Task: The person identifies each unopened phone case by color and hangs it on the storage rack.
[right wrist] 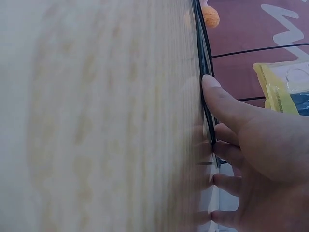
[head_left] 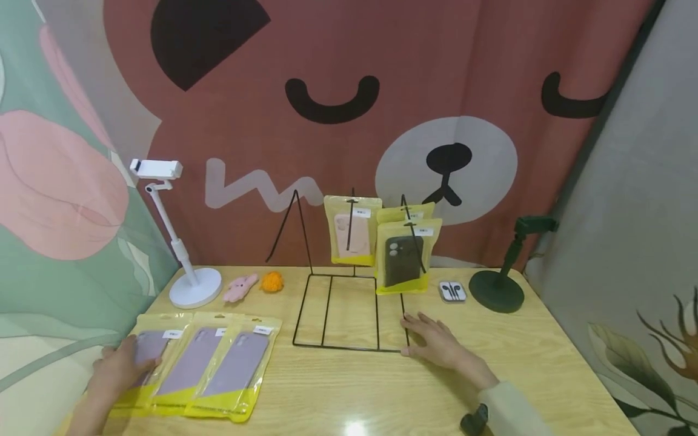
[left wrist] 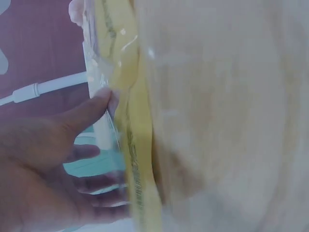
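Three clear-and-yellow packets with purple phone cases lie overlapping at the left of the table: a left packet (head_left: 149, 346), a middle packet (head_left: 188, 363) and a right packet (head_left: 234, 366). My left hand (head_left: 117, 369) rests on the left packet's outer edge, thumb on top and fingers spread. A black wire rack (head_left: 349, 348) stands mid-table. From its hooks hang a packet with a pink case (head_left: 353, 233), a packet with a dark case (head_left: 403, 260) and one partly hidden packet (head_left: 406, 212) behind. My right hand (head_left: 436, 342) touches the rack base's right side with loosely spread fingers.
A white phone stand (head_left: 195, 287) stands back left, near a pink plush toy (head_left: 240, 288) and an orange yarn-like ball (head_left: 271, 281). Boxed earphones (head_left: 452, 292) and a dark green stand (head_left: 496, 290) are at the back right. A curtain (head_left: 245, 230) hangs behind the table.
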Demonstrator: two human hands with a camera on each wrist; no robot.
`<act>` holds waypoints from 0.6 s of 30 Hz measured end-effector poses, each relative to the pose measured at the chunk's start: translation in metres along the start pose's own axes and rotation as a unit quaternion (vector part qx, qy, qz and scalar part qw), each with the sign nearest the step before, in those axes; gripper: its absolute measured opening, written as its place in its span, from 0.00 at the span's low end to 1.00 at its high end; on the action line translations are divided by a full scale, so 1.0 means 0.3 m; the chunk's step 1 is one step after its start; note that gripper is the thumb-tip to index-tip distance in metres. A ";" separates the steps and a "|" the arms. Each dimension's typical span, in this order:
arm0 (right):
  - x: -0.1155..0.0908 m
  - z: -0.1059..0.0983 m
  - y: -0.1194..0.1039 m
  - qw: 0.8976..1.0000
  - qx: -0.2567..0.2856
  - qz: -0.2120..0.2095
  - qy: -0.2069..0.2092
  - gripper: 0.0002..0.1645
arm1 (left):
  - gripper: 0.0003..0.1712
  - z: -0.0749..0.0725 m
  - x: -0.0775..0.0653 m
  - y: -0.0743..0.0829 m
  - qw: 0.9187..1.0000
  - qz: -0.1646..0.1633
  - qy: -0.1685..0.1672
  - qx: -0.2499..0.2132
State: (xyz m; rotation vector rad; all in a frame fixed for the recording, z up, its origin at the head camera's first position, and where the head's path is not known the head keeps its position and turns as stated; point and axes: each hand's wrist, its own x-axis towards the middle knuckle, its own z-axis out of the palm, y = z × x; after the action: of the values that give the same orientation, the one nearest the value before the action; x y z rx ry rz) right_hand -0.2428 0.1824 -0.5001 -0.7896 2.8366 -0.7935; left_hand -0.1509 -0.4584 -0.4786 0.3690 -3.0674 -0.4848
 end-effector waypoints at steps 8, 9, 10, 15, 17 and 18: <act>0.003 0.001 -0.001 1.000 0.003 -0.005 0.002 0.42 | 0.35 -0.069 -0.004 0.006 0.994 0.069 0.072 -0.043; 0.003 0.002 0.000 1.000 0.004 -0.006 0.001 0.42 | 0.30 -0.080 -0.011 0.014 0.991 0.084 0.091 -0.041; 0.003 0.004 0.000 1.000 0.005 -0.006 -0.001 0.43 | 0.26 -0.094 -0.019 0.027 0.988 0.097 0.114 -0.041; 0.002 0.009 0.004 1.000 0.003 -0.006 0.000 0.43 | 0.19 -0.195 -0.101 0.178 0.968 0.118 0.209 -0.078; 0.004 0.007 0.003 1.000 0.002 -0.007 0.004 0.43 | 0.19 -0.238 -0.139 0.261 0.959 0.124 0.218 -0.130; 0.005 0.005 0.003 1.000 0.000 -0.008 0.007 0.43 | 0.19 -0.255 -0.157 0.305 0.953 0.129 0.218 -0.168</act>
State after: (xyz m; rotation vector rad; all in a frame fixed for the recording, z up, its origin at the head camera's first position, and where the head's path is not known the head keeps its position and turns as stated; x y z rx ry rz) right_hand -0.2443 0.1815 -0.5020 -0.8096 2.8450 -0.8048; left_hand -0.1222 -0.3858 -0.3768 0.0511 -2.4978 -0.7747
